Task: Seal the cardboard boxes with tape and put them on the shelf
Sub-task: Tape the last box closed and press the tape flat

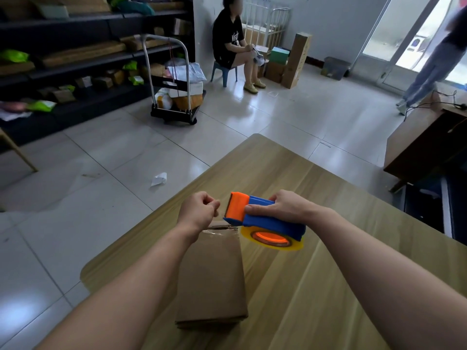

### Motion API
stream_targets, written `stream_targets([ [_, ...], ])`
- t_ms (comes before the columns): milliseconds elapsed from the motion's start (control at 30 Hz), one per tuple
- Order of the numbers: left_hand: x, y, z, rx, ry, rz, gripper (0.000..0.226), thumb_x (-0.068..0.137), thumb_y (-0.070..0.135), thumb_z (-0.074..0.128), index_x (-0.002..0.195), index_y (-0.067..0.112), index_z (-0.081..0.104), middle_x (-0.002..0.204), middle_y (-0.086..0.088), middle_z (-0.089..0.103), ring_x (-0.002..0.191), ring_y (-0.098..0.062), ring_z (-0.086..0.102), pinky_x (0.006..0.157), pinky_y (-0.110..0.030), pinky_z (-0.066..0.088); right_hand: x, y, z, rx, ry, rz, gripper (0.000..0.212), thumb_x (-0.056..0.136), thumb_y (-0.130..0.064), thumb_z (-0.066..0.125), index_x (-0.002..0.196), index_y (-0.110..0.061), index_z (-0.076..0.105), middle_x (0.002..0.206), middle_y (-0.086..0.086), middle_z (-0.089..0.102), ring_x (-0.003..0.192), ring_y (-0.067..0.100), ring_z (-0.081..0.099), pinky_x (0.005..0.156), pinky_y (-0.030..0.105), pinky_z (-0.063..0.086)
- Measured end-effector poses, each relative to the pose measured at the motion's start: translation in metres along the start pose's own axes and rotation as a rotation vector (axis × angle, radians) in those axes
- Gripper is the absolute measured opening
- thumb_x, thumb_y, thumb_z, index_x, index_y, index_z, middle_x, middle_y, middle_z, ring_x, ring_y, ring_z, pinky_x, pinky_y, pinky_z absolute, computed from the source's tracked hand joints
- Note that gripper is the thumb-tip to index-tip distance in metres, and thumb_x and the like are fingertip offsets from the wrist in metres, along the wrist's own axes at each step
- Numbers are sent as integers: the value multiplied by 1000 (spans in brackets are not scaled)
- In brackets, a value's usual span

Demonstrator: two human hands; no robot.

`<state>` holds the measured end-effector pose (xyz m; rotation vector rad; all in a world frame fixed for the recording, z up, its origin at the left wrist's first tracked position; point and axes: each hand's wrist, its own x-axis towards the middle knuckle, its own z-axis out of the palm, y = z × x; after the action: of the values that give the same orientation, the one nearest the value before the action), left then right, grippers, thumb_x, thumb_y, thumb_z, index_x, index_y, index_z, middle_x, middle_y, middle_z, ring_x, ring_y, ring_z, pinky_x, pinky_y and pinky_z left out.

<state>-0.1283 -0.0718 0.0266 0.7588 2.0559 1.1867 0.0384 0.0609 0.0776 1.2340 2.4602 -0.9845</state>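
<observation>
A brown cardboard box (211, 279) lies on the wooden table (316, 274) in front of me, its long side pointing away. Clear tape shows on its far end. My right hand (283, 208) grips a blue and orange tape dispenser (262, 218) just above the box's far right corner; a yellowish tape roll hangs beneath it. My left hand (198, 210) hovers over the box's far end with finger and thumb pinched together beside the dispenser's orange blade end, apparently on the clear tape end, which is hard to make out.
Dark shelves (75, 59) with parcels line the left wall. A loaded trolley (177, 97) stands on the tiled floor beyond the table. A person sits on a blue stool (223, 72); another stands at the right by a glass door. A dark desk (429, 142) is right.
</observation>
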Motion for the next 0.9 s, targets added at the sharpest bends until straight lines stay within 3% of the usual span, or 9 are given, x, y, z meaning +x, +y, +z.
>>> stream_targets([
  [100, 4, -11, -22, 23, 56, -61, 19, 92, 15, 60, 75, 8, 60, 67, -5, 62, 52, -16, 47, 47, -25, 38, -3, 9, -5, -78, -15, 28, 69, 65, -84, 56, 78, -17, 64, 75, -1, 66, 66, 14, 61, 57, 23, 42],
  [233, 0, -26, -27, 44, 64, -138, 21, 92, 15, 59, 74, 7, 61, 67, -6, 63, 53, -18, 47, 47, -24, 36, 1, 15, -4, -118, -18, 31, 81, 54, -90, 52, 81, -15, 67, 79, 1, 69, 69, 16, 64, 61, 27, 46],
  [400, 1, -50, -50, 92, 190, -229, 21, 96, 19, 55, 83, 4, 60, 72, -8, 61, 54, -19, 46, 49, -26, 37, 7, 29, -12, -196, -23, 68, 79, 52, -91, 55, 79, -17, 66, 80, 1, 68, 74, 17, 65, 64, 29, 48],
  [567, -1, -71, -48, 164, 167, -251, 21, 94, 21, 57, 78, 9, 61, 72, -5, 66, 55, -20, 49, 53, -29, 40, 12, 47, -14, -261, -14, 119, 88, 44, -95, 52, 79, -16, 69, 80, 2, 69, 77, 18, 67, 67, 31, 50],
  [733, 0, -75, -39, 278, 218, -202, 22, 92, 23, 59, 73, 12, 61, 70, -1, 67, 61, -20, 57, 59, -33, 48, 19, 55, -11, -265, -34, 159, 79, 54, -91, 59, 83, -17, 68, 82, 1, 69, 77, 17, 67, 68, 30, 51],
  [900, 0, -70, -30, 410, 229, -125, 20, 93, 26, 57, 76, 16, 58, 75, -1, 63, 69, -16, 58, 57, -29, 45, 25, 63, -12, -260, -48, 166, 88, 44, -95, 54, 85, -18, 68, 83, 1, 69, 78, 17, 67, 71, 32, 53],
])
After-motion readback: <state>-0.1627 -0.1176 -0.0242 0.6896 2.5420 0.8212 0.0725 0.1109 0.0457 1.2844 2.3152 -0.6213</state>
